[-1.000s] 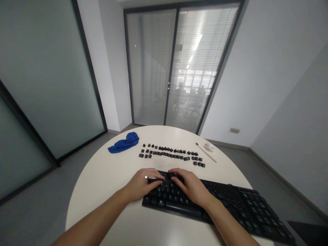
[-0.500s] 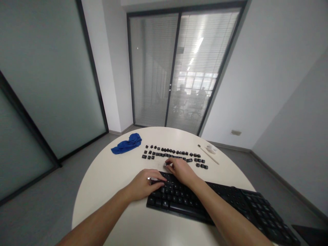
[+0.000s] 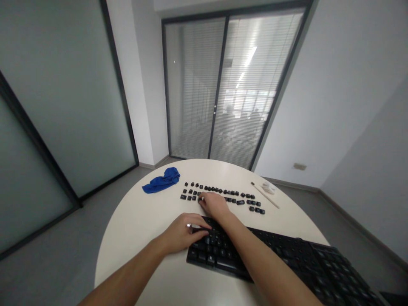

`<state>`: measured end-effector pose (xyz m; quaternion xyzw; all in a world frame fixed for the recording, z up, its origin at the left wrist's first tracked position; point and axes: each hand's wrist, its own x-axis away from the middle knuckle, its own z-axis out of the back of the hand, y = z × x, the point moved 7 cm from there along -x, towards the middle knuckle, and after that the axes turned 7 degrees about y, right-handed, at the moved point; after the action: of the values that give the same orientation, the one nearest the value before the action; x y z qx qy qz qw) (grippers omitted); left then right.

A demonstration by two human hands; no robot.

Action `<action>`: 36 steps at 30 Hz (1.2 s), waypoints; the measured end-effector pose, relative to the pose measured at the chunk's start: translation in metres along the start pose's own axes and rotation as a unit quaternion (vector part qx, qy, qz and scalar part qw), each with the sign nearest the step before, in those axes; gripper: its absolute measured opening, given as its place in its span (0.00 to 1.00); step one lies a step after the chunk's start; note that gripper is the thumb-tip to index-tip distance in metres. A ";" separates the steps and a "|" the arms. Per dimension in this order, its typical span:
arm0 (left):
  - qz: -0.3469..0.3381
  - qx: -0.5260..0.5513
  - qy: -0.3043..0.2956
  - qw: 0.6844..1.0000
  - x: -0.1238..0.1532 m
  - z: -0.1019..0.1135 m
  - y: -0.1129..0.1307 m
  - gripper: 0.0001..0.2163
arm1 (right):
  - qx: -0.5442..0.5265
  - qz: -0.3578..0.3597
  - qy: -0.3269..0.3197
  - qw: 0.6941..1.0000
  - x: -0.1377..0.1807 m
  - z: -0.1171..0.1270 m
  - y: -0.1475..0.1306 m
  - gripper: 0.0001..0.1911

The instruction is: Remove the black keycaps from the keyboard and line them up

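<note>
A black keyboard (image 3: 280, 250) lies across the near side of a round white table (image 3: 137, 225). My left hand (image 3: 181, 233) rests on the keyboard's left end, fingers closed on a thin metal tool (image 3: 195, 226). Beyond the keyboard my right hand (image 3: 213, 202) reaches into rows of loose black keycaps (image 3: 236, 197) laid out on the table. Its fingers curl down on the keycaps at the left part of the rows; what they pinch is hidden.
A crumpled blue cloth (image 3: 162, 180) lies at the far left of the table. A thin stick (image 3: 265, 195) and a small white object (image 3: 267, 186) sit at the far right. Beyond the table stand glass doors with blinds (image 3: 223, 85).
My right hand has left the keyboard and moved forward to the rows of loose keycaps. The left hand has stayed on the keyboard's left end with the tool.
</note>
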<state>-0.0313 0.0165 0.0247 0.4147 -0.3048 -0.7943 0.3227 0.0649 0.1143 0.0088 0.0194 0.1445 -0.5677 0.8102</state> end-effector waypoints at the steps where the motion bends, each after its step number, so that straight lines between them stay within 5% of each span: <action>1: 0.001 0.002 0.001 1.000 0.000 0.000 0.000 0.08 | 0.003 -0.002 0.002 1.000 -0.001 -0.001 -0.001 0.13; 15: 0.008 0.007 0.000 1.000 0.000 0.001 -0.002 0.08 | -0.026 -0.010 -0.001 1.000 0.002 0.005 -0.003 0.16; 22: 0.018 0.008 0.004 1.000 0.001 0.002 -0.004 0.08 | -0.101 0.024 -0.066 0.992 0.027 0.044 0.021 0.15; 26: 0.025 -0.007 0.008 1.000 0.001 0.004 -0.005 0.08 | -0.210 0.048 -0.145 0.966 0.070 0.065 0.044 0.30; 29: 0.037 -0.010 0.006 0.999 0.000 0.005 -0.006 0.08 | -0.197 0.053 -0.267 0.942 0.111 0.059 0.053 0.52; 31: 0.041 -0.004 0.006 0.999 -0.001 0.005 -0.006 0.08 | -0.177 0.053 -0.289 0.939 0.127 0.056 0.055 0.62; 36: 0.093 0.028 0.008 0.995 -0.001 0.004 -0.015 0.07 | -0.179 0.060 -0.299 0.935 0.135 0.045 0.048 0.62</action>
<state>-0.0387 0.0270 0.0159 0.3997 -0.3614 -0.7490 0.3856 0.1615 -0.0007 0.0113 -0.2876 -0.0069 -0.4623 0.8388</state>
